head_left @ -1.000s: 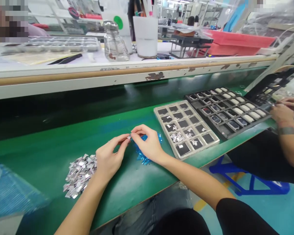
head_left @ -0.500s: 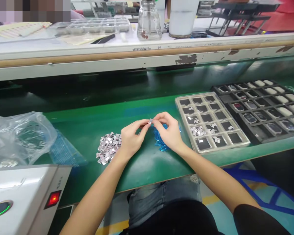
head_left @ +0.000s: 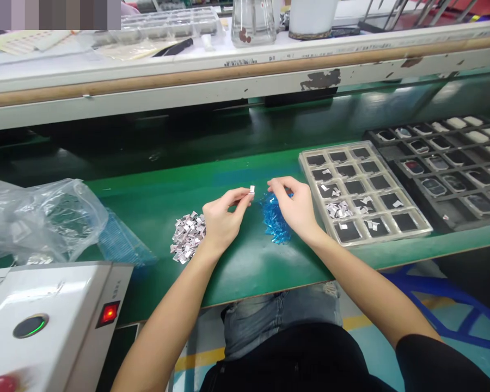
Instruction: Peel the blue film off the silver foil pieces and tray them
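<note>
In the head view, the left hand was nearly closed, thumb and forefinger pinching a small pale piece near its lower edge. The piece was in the air above the green tabletop, to the left of the clear tray. The right hand was nearer that tray, its fingers curled and thumb close to forefinger, over the edge of a heap of blue scraps. Whether a thin scrap was between those fingertips could not be told.

The likeliest trouble seemed to be a dropped piece, since so little of it was gripped; a slight roll of the thumb could have tipped it out. A blue scrap might also have clung to a fingertip and been carried off, being light and thin. A brush of the right forearm could have nudged the clear tray's near left corner and shifted the loose pieces lying in its pockets.

The held piece looked flat, roughly rectangular and whitish, with a small dark mark, and stood about upright. It resembled those in the pile of silvery pieces, farther left of the clear tray, which lay jumbled at many angles, some showing pinkish edges.
</note>
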`<state>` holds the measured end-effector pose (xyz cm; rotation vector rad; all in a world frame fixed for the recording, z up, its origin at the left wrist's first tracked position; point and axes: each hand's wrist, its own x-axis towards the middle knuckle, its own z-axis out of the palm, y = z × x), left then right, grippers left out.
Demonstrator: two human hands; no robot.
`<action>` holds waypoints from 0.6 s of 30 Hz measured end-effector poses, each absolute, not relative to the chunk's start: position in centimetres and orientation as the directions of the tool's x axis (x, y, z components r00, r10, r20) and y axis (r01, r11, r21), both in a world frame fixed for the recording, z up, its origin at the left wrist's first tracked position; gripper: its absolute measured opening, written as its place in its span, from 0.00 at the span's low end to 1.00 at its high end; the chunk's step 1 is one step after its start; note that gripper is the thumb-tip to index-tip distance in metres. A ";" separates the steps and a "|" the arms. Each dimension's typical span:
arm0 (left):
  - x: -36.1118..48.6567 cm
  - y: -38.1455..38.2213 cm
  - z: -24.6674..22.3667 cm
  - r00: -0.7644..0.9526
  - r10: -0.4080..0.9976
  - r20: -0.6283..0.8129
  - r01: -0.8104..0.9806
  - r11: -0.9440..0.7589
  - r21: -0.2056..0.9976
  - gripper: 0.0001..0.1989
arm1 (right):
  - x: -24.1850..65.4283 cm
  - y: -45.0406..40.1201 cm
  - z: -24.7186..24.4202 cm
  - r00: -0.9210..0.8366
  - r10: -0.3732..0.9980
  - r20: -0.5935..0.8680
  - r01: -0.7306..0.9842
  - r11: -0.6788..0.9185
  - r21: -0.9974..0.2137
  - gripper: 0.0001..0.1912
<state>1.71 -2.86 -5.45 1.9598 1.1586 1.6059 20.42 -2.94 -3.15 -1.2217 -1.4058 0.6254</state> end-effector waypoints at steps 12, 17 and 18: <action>1.0 -2.2 -5.6 -0.052 0.732 0.680 0.388 -0.613 0.689 0.07 | 21.0 -2.6 -3.8 0.088 0.907 0.412 0.450 0.333 -0.828 0.12; 0.8 -2.3 -5.4 -0.069 0.732 0.678 0.398 -0.603 0.691 0.07 | 20.4 -3.4 -3.5 -0.089 0.901 0.424 0.638 0.378 -0.671 0.14; 0.8 -2.3 -5.2 -0.080 0.725 0.684 0.404 -0.604 0.687 0.07 | 20.1 -3.7 -3.5 -0.185 0.887 0.422 0.694 0.422 -0.583 0.15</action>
